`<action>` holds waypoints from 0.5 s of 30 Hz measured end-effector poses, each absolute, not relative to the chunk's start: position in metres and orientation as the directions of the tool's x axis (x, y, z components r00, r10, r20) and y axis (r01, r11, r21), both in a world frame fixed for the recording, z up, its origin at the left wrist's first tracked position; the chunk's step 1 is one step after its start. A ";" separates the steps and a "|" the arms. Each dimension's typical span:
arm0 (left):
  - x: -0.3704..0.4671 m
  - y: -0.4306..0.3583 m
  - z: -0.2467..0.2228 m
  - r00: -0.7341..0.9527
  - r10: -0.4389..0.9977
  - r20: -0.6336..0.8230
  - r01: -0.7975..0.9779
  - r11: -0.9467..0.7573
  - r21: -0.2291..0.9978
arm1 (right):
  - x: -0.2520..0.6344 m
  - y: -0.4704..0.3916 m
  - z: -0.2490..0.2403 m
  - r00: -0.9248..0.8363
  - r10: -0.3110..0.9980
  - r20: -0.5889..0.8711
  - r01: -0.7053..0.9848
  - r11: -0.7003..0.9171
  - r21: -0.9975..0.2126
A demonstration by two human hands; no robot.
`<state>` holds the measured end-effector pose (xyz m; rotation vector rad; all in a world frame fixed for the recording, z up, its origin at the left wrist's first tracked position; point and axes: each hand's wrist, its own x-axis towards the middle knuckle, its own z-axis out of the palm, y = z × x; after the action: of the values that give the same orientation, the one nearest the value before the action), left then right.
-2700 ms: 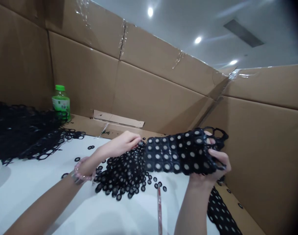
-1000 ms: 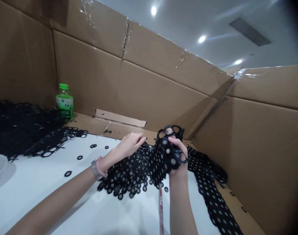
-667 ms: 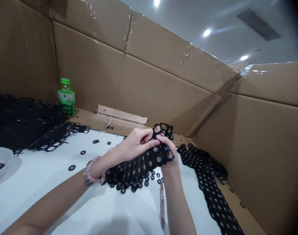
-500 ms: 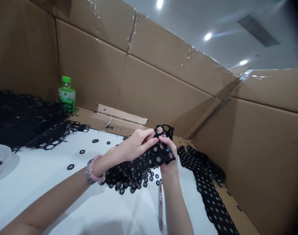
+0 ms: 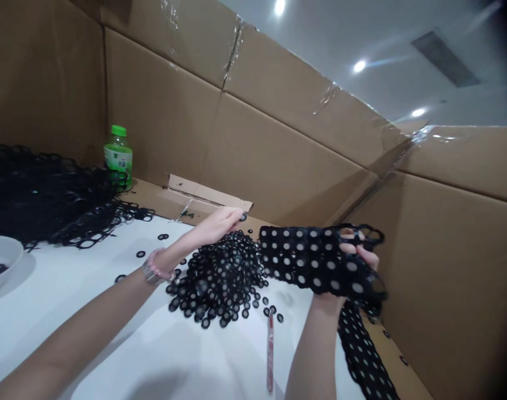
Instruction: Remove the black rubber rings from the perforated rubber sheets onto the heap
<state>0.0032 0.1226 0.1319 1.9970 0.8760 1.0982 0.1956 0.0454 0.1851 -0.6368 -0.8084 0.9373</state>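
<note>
My left hand (image 5: pixel 220 225) is closed, pinching a small black ring (image 5: pixel 243 217) between thumb and fingertips. It hovers above the far side of a heap of loose black rings (image 5: pixel 224 278) with pale centres. To the right, my right hand (image 5: pixel 364 253) grips one end of a black sheet dotted with pale round spots (image 5: pixel 305 253). The sheet stretches leftward from that hand to beside the heap, with open black loops sticking out at the gripped end. Part of the right hand is hidden by the sheet.
A second dotted strip (image 5: pixel 367 355) lies along the right edge. At left are a tangle of black webbing (image 5: pixel 45 194), a green-capped bottle (image 5: pixel 119 158) and a white bowl (image 5: pixel 5 253). A red slender tool (image 5: pixel 270 353) lies in front. Cardboard walls (image 5: pixel 286 150) surround the white table.
My hands have come apart. The right one has moved right with the dotted sheet, now spread out. The left one has moved slightly left and up, holding a ring. The heap is uncovered.
</note>
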 end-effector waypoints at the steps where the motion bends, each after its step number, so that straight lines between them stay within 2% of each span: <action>1: 0.003 0.125 0.127 0.447 0.799 0.401 0.356 -0.570 0.740 | 0.200 0.045 0.186 0.342 0.872 0.351 -0.520 0.487 -0.702; 4: 0.016 0.128 0.104 0.523 0.805 0.278 0.613 -0.583 0.534 | 0.206 0.056 0.180 0.221 0.902 0.370 -0.715 0.408 -0.568; 6: 0.027 0.130 0.089 0.520 0.825 0.221 0.667 -0.554 0.498 | 0.205 0.066 0.172 0.090 0.937 0.336 -0.752 0.285 -0.594; 9: 0.033 0.131 0.086 0.493 0.843 0.213 0.696 -0.530 0.485 | 0.200 0.077 0.163 -0.033 0.961 0.275 -0.713 0.170 -0.680; 12: 0.024 0.116 0.112 0.409 0.820 0.400 0.636 -0.571 0.519 | 0.190 0.079 0.161 -0.079 0.978 0.193 -0.674 0.090 -0.733; 15: 0.017 0.089 0.143 0.355 0.707 0.611 0.468 -0.701 0.539 | 0.177 0.075 0.162 -0.107 0.986 0.129 -0.671 0.024 -0.741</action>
<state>0.0165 0.0890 0.1426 2.3496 1.0470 1.2664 0.1767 0.0750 0.1618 -0.5245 -0.7875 1.5128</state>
